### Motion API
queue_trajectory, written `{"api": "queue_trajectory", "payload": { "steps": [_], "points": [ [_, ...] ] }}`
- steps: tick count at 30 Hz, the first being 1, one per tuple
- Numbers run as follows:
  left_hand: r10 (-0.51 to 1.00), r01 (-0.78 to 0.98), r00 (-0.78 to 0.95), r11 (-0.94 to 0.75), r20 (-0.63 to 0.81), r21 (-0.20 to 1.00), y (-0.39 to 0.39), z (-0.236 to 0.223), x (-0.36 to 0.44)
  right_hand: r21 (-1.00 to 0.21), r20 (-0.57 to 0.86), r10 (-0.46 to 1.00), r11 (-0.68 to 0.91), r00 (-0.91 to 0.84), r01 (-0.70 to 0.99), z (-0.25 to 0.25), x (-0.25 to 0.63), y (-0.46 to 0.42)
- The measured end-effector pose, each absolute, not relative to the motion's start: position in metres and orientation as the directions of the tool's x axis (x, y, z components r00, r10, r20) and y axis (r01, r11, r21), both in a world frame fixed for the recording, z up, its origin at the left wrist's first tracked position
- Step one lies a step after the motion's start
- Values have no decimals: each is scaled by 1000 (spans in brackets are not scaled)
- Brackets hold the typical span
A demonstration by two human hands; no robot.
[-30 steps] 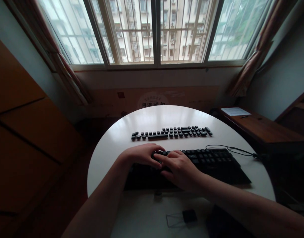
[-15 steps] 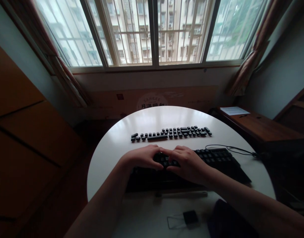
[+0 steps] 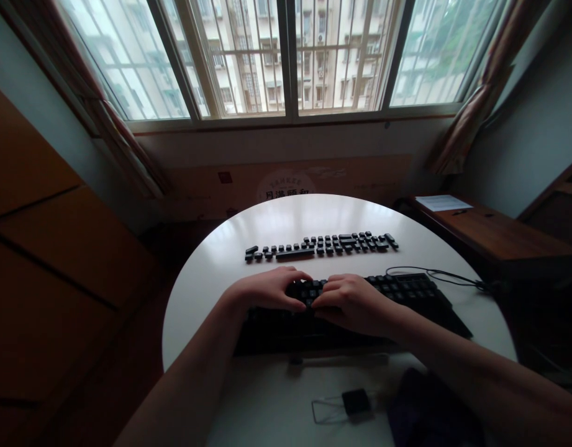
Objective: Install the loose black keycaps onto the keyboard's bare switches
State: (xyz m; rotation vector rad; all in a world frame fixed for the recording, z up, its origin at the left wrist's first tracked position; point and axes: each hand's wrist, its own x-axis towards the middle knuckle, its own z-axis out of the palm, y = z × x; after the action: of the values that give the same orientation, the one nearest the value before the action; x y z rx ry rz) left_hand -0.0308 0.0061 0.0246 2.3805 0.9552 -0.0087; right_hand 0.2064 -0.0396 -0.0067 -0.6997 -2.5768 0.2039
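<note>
A black keyboard (image 3: pixel 418 301) lies on the round white table, a wrist-wide dark strip along its near side. My left hand (image 3: pixel 269 288) rests over its left-middle keys, with thumb and fingers spread apart and nothing visible between them. Just to the right, my right hand (image 3: pixel 348 301) bends over the middle keys. Its fingers are curled in and its thumb is drawn close; whatever they grip is hidden. Beyond the keyboard, loose black keycaps (image 3: pixel 330 251) sit in rows, among them a long space bar (image 3: pixel 295 254).
A small black-handled tool with wire loops (image 3: pixel 356 402) lies on the white table (image 3: pixel 187 316) near me. The keyboard cable (image 3: pixel 446 274) runs off the right edge. A wooden side table (image 3: pixel 504 236) with paper (image 3: pixel 443 203) stands at right, a window (image 3: pixel 290 62) ahead.
My right hand's fingers have curled in and drawn away from my left hand, uncovering keys between them. The left hand's fingers have shifted slightly. The view has tilted slightly.
</note>
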Motion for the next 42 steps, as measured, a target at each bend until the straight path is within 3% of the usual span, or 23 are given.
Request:
{"api": "queue_trajectory", "payload": {
  "steps": [9,24,31,42],
  "points": [
    [619,618,762,-606,-192,500,5,26,-30,-229,402,593,803,-698,550,-19,194,-44],
    [618,601,766,-589,-178,540,9,20,-34,-241,415,586,809,-696,537,-17,197,-42],
    [606,584,777,-595,-170,552,12,18,-34,-308,432,609,793,-666,526,-12,196,-45],
    [603,591,778,-608,-175,530,10,21,-33,-277,416,631,774,-655,570,-18,186,-48]
  ]
}}
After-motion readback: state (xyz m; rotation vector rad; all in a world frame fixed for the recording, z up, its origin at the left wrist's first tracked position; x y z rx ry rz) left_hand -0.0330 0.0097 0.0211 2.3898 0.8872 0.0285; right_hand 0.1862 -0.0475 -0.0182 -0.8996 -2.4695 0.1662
